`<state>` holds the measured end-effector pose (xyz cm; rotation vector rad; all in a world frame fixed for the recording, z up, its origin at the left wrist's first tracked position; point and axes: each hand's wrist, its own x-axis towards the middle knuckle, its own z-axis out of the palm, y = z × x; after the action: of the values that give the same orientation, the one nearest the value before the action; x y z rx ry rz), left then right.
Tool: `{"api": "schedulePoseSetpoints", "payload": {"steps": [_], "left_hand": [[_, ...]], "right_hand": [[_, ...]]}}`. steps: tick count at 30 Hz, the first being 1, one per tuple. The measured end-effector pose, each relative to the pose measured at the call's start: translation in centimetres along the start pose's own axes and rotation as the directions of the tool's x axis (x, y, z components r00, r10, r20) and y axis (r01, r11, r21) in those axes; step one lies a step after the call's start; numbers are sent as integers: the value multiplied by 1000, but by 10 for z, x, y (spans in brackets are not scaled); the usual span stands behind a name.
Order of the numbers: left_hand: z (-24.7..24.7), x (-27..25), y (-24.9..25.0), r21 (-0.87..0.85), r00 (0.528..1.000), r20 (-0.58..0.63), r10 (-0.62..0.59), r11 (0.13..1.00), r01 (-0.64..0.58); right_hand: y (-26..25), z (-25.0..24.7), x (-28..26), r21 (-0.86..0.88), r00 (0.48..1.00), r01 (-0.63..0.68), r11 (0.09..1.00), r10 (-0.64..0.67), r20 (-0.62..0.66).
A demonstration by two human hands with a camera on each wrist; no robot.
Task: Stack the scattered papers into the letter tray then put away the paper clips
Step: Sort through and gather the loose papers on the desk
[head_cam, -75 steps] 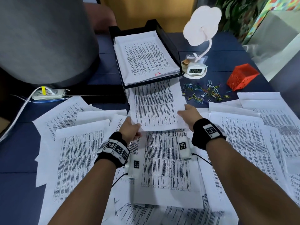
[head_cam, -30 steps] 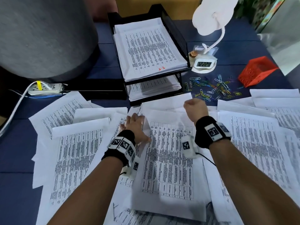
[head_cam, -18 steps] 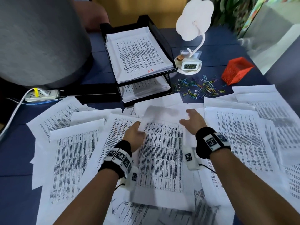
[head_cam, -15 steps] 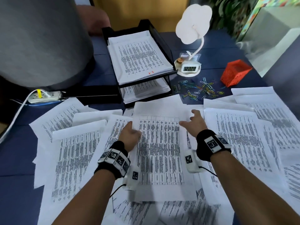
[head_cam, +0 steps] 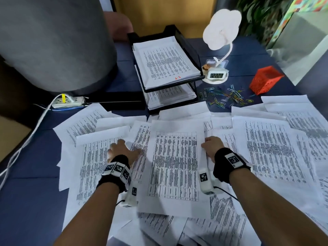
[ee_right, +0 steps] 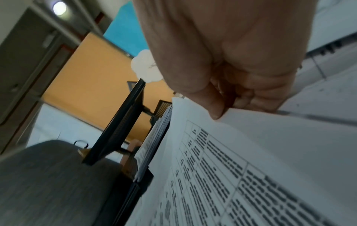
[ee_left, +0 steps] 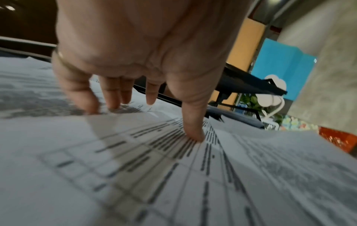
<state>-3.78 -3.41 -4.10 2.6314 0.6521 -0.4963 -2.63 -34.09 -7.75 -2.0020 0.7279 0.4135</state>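
Observation:
Printed papers lie scattered over the blue desk. The top sheet [head_cam: 174,166] lies in the middle between my hands. My right hand [head_cam: 206,148] pinches its right edge, and the right wrist view shows thumb and curled fingers closed on the sheet [ee_right: 251,152]. My left hand [head_cam: 120,150] rests flat with spread fingers on a neighbouring sheet [head_cam: 92,162] to the left; its fingertips [ee_left: 195,136] touch the paper. The black two-tier letter tray [head_cam: 186,41] at the back holds stacks on both levels. Coloured paper clips [head_cam: 225,97] lie loose to the tray's right.
An orange mesh holder [head_cam: 266,80] lies tipped beside the clips. A white cloud-shaped lamp with a clock [head_cam: 217,75] stands right of the tray. A large grey cylinder [head_cam: 53,41] fills the back left, with a power strip [head_cam: 68,102] and cables at its foot.
After a sheet went into the tray's lower level, both hands came back to the pile. The left hand slid left off the middle sheet; the right hand now pinches its right edge.

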Motion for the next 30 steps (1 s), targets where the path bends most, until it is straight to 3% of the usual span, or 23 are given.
{"api": "schedulePoseSetpoints", "payload": {"steps": [8,13,17,20,25,30], "left_hand": [[1,3,-21,-196,992,124,12,980,13],[4,-2,-26,-331,986,70,150,936,-119],[6,-16,-26,-393,964,134,231,905,-162],[8,-20,-23,-401,950,110,291,888,-226],[-2,-19,-29,-584,933,41,357,767,-268],[-28,-27,-22,-759,914,-53,403,578,-299]], "right_hand": [[-6,3,-14,123,1000,-27,992,26,15],[-13,12,-24,111,1000,5,994,-4,-5],[-25,21,-42,93,998,34,995,-30,-53],[-28,26,-51,11,999,51,999,-50,-21],[-22,26,-55,93,994,105,990,-100,-53],[-37,37,-72,378,984,131,916,-166,61]]}}
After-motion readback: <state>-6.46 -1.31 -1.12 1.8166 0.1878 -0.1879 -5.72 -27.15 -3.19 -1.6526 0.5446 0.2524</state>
